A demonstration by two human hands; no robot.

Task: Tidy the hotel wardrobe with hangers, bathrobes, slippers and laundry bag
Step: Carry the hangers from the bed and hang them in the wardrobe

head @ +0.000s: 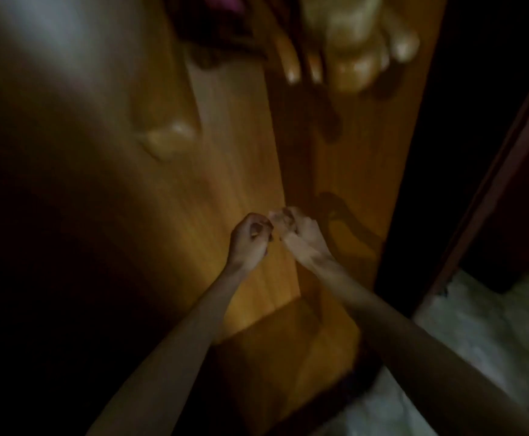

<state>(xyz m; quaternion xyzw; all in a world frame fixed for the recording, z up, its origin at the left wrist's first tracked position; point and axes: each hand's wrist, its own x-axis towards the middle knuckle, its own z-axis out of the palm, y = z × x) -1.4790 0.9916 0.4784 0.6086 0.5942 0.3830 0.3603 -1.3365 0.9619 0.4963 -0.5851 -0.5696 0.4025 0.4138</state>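
Note:
The view is dim and blurred. My left hand (pixel 250 239) and my right hand (pixel 298 231) are raised side by side, almost touching, in front of the wardrobe's wooden back panel (pixel 225 184). Fingers of both hands are curled in, and I see nothing held in either. Above them a pale bathrobe-like garment (pixel 357 42) hangs at the top, with what look like wooden hanger ends (pixel 291 64) beside it. A dark garment (pixel 219 36) hangs to the left of those. No slippers or laundry bag can be made out.
A blurred pale object (pixel 168 140) sits on the left side of the wardrobe. The wardrobe's wooden floor (pixel 288 335) lies below my arms. A dark door frame (pixel 493 184) runs along the right, above the pale room floor (pixel 477 341).

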